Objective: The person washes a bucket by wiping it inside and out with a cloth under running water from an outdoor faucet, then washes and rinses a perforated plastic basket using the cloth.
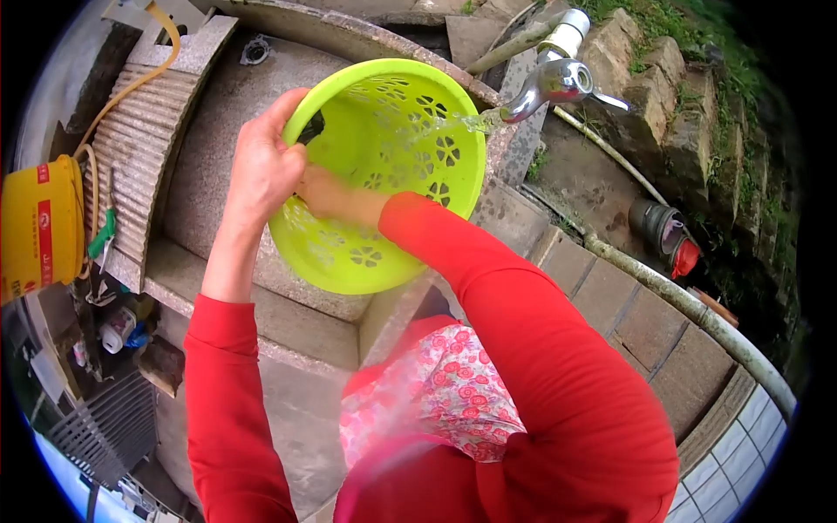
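A lime-green plastic basket [465,187] with flower-shaped holes is tilted over the stone sink, its mouth facing me. My left hand [266,157] is closed on its left rim, thumb on the near side. My right hand [327,192] reaches inside near the left wall, blurred by motion, and its fingers are mostly hidden behind the left thumb. A dark patch [311,127] shows by the rim above the left thumb; I cannot make out what it is. Water runs from the chrome tap [558,83] into the basket.
The stone sink [209,166] has a ridged washboard slab [144,148] on its left. Beside that stand a yellow bucket [39,227] and a green-handled tool [103,234]. A pipe [697,309] crosses the right side, with a dark bucket [654,222] beyond it.
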`<state>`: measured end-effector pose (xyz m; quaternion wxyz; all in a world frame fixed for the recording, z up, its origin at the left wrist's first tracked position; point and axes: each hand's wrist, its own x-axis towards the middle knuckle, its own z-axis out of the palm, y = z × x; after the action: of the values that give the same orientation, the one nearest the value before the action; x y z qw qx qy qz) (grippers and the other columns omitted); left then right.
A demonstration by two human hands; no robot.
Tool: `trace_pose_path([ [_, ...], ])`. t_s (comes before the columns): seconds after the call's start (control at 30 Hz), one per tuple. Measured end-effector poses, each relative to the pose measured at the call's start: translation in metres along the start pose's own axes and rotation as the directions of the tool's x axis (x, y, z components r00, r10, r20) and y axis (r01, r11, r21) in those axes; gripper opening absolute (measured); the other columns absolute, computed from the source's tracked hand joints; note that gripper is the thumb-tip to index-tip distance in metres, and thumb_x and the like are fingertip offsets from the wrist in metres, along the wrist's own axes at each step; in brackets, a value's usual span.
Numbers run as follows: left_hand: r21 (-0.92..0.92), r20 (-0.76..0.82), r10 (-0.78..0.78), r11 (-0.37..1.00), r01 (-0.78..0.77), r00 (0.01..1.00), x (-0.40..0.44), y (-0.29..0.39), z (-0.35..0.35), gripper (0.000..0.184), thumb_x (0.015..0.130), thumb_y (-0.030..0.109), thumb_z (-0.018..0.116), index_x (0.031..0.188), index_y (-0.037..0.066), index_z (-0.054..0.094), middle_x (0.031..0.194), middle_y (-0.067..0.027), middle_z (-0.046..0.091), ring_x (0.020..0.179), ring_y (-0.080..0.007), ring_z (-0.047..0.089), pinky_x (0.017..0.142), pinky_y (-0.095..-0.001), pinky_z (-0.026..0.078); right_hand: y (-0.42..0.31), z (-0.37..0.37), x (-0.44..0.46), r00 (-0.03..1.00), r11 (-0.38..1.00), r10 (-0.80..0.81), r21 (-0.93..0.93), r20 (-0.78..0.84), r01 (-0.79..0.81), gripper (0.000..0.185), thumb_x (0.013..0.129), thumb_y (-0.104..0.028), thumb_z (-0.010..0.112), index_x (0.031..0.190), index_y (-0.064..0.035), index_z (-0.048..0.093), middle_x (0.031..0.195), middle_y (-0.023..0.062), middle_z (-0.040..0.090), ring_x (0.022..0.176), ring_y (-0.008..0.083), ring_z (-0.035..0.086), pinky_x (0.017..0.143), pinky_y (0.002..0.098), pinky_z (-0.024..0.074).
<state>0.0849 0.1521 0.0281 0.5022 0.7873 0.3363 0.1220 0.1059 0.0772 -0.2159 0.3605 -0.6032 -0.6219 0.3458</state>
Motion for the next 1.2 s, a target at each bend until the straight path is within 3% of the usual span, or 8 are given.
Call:
trace_pose_path([
  [0.07,-0.036,-0.028,0.017,0.999,-0.018,0.999,0.002,-0.013,-0.002,0.054,0.062,-0.009,0.04,0.112,0.003,0.057,0.079,-0.0122,0.063,0.059,-0.0143,0.051,0.063,-0.0253,0.044,0.009,-0.037,-0.031,0.838,0.71,0.03,-0.603,0.544,0.365,0.05,0.086,-0.019,0.046,0.133,-0.002,0.042,0.145,0.0164,0.029,0.134,0.0368,0.024,0.112,0.045,0.0178],
  [0.13,-0.007,-0.026,0.031,1.0,-0.031,0.999,0.004,-0.018,-0.001,0.054,0.062,-0.009,0.04,0.113,0.001,0.057,0.081,-0.013,0.064,0.06,-0.014,0.052,0.063,-0.0254,0.045,0.021,-0.055,-0.021,0.893,0.28,-0.078,-0.85,0.443,0.446,0.05,0.088,-0.022,0.042,0.135,-0.0055,0.041,0.145,0.0079,0.031,0.136,0.029,0.024,0.112,0.0429,0.0152],
  [0.4,-0.005,0.067,-0.046,0.999,0.046,0.997,-0.013,-0.003,-0.003,0.057,0.067,-0.014,0.041,0.121,-0.001,0.052,0.107,-0.0087,0.063,0.097,-0.0108,0.058,0.084,-0.0216,0.043,0.027,-0.052,-0.032,0.872,-0.032,0.487,-0.996,0.054,0.08,0.044,0.086,-0.027,0.046,0.12,-0.0016,0.058,0.135,0.017,0.042,0.125,0.0448,0.032,0.094,0.0594,0.0301],
  [0.53,-0.05,-0.069,0.07,0.996,-0.073,0.995,-0.018,-0.022,0.004,0.051,0.063,-0.008,0.042,0.11,0.003,0.058,0.08,-0.0114,0.063,0.063,-0.0145,0.053,0.063,-0.0258,0.045,-0.023,-0.019,-0.015,0.563,0.569,0.772,-0.715,0.295,-0.405,0.035,0.082,-0.016,0.047,0.108,0.0003,0.065,0.101,0.0241,0.063,0.096,0.0448,0.058,0.074,0.054,0.0459],
  [0.57,-0.07,-0.03,0.037,0.997,-0.039,0.999,-0.021,-0.025,0.002,0.052,0.064,-0.009,0.042,0.113,0.002,0.056,0.088,-0.0101,0.063,0.072,-0.0128,0.054,0.068,-0.0238,0.044,-0.016,-0.012,-0.013,0.812,0.849,0.494,-0.374,0.311,-0.373,0.031,0.079,-0.013,0.049,0.1,0.002,0.066,0.097,0.0237,0.065,0.089,0.0384,0.064,0.072,0.0469,0.0502],
  [0.87,0.068,0.097,0.013,0.998,-0.019,0.995,-0.021,-0.009,0.003,0.053,0.065,-0.01,0.044,0.116,0.002,0.056,0.092,-0.0057,0.065,0.071,-0.0067,0.054,0.066,-0.0196,0.043,0.048,-0.01,0.056,0.345,0.511,0.841,0.82,-0.416,-0.256,0.025,0.086,-0.024,0.052,0.091,-0.0001,0.058,0.087,0.0249,0.062,0.084,0.0405,0.06,0.075,0.0456,0.0465],
  [1.03,0.083,0.067,0.045,0.995,-0.05,0.997,-0.024,-0.001,0.007,0.053,0.066,-0.01,0.044,0.116,0.003,0.056,0.092,-0.0062,0.065,0.067,-0.0076,0.052,0.064,-0.021,0.043,0.024,0.047,-0.003,0.804,0.857,0.5,0.315,-0.322,-0.407,0.025,0.088,-0.024,0.049,0.089,-0.0004,0.055,0.086,0.0249,0.062,0.083,0.0461,0.057,0.075,0.053,0.044],
  [1.2,0.033,-0.002,0.097,0.995,-0.097,0.995,-0.029,-0.027,0.006,0.053,0.066,-0.011,0.044,0.115,0.005,0.056,0.089,-0.0065,0.065,0.068,-0.0113,0.053,0.066,-0.0233,0.044,0.012,-0.023,-0.051,0.746,0.778,0.593,-0.457,0.304,-0.432,0.028,0.084,-0.024,0.051,0.103,-0.0079,0.063,0.098,0.0144,0.065,0.096,0.0345,0.059,0.09,0.05,0.0388],
])
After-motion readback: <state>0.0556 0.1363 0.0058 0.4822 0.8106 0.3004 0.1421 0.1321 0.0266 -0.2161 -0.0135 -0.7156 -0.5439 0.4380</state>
